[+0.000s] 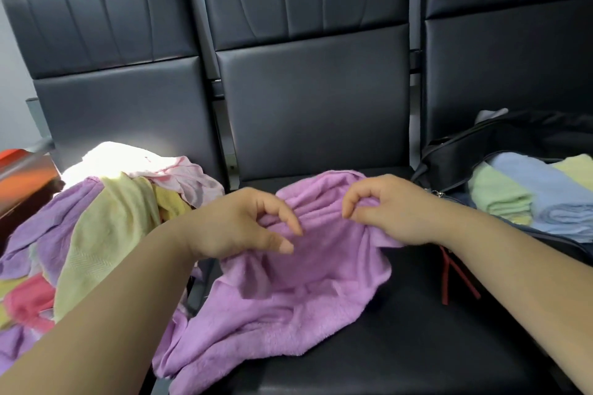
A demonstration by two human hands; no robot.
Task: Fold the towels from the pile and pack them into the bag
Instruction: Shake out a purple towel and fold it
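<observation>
A fluffy purple towel (288,295) lies crumpled on the middle black seat (401,346). My left hand (237,224) pinches its bunched upper edge on the left, and my right hand (391,208) pinches the same edge on the right. The pile of towels (96,228), in yellow, purple, pink and white, covers the left seat. On the right seat stands an open black bag (449,157) holding folded towels (526,196) in green, blue and yellow.
Three black padded chair backs (314,90) rise behind the seats. A red strap (455,276) hangs from the bag over the seat edge. A red and dark object (22,176) sits at the far left edge.
</observation>
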